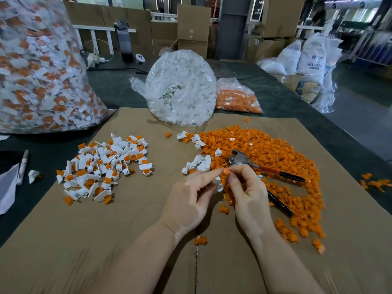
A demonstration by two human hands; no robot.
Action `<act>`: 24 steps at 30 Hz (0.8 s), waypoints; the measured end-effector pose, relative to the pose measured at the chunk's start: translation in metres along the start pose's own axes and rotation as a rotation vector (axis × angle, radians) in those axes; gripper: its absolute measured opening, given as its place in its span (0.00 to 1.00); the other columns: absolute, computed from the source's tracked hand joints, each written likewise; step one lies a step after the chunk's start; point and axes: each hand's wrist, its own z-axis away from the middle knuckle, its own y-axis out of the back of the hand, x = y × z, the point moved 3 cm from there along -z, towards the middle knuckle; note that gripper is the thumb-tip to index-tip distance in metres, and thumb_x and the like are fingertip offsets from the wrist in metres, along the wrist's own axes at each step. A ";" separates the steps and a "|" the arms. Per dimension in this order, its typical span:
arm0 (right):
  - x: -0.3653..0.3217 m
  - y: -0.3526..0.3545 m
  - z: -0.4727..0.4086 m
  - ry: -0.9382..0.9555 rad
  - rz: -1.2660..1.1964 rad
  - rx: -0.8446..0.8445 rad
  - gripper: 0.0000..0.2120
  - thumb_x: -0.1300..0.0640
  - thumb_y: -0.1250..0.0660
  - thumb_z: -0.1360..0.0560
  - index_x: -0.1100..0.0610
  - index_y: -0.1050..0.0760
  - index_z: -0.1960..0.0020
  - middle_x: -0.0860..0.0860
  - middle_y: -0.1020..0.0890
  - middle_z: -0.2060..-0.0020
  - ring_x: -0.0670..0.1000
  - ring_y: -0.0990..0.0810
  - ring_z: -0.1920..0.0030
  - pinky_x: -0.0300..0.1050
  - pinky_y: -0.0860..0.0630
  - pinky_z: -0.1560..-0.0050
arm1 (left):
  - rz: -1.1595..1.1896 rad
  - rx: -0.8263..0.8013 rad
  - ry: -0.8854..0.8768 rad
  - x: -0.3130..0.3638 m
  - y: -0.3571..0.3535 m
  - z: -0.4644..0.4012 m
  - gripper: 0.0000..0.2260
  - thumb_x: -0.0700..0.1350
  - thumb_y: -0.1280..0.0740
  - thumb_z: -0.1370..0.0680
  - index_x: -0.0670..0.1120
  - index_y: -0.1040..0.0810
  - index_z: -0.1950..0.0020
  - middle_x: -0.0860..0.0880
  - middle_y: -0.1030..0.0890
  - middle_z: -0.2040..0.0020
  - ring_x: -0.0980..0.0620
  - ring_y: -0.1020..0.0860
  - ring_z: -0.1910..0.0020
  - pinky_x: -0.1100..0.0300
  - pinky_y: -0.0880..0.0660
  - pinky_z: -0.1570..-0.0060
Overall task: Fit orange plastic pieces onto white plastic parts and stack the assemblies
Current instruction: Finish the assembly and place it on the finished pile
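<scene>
My left hand (191,198) and my right hand (248,192) meet above the cardboard sheet (106,240). Between their fingertips sits a small orange piece (226,171), pinched from both sides. White parts (218,183) show under my left fingers; whether the hand grips them is unclear. A wide heap of loose orange pieces (275,153) lies just behind and to the right of my hands. A few loose white parts (199,163) rest at its left edge. Finished white-and-orange assemblies (106,166) lie in a loose pile on the left.
Red-and-black pliers (254,164) lie on the orange heap by my right hand. Behind stand a bag of white parts (180,88), a bag of orange pieces (237,98) and a large bag of assemblies (38,71). A marker (23,166) lies far left.
</scene>
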 end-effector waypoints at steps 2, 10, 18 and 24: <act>0.000 0.000 0.000 0.013 0.000 0.006 0.08 0.64 0.40 0.22 0.55 0.24 0.54 0.48 0.24 0.64 0.46 0.27 0.64 0.34 0.32 0.63 | -0.009 0.009 -0.013 0.002 0.001 0.000 0.18 0.38 0.35 0.26 0.49 0.24 0.37 0.62 0.26 0.58 0.68 0.27 0.57 0.79 0.35 0.55; 0.002 0.001 0.002 0.101 0.092 0.057 0.07 0.63 0.39 0.22 0.55 0.24 0.53 0.48 0.23 0.62 0.49 0.26 0.61 0.42 0.30 0.59 | -0.017 0.018 -0.016 0.002 0.001 0.002 0.19 0.37 0.35 0.26 0.49 0.24 0.37 0.56 0.24 0.60 0.66 0.28 0.60 0.78 0.35 0.57; -0.006 0.000 0.004 0.285 0.299 0.129 0.04 0.60 0.36 0.25 0.55 0.23 0.56 0.44 0.23 0.62 0.46 0.25 0.57 0.57 0.26 0.54 | 0.014 0.048 0.040 -0.002 0.002 0.001 0.19 0.41 0.34 0.26 0.55 0.28 0.36 0.53 0.19 0.54 0.61 0.24 0.54 0.75 0.30 0.53; -0.009 0.001 0.005 0.337 0.378 0.173 0.04 0.60 0.34 0.27 0.57 0.22 0.59 0.46 0.23 0.64 0.47 0.26 0.61 0.53 0.28 0.58 | 0.027 0.072 0.048 -0.003 0.001 0.001 0.21 0.40 0.34 0.27 0.57 0.29 0.37 0.51 0.19 0.57 0.60 0.24 0.57 0.74 0.30 0.54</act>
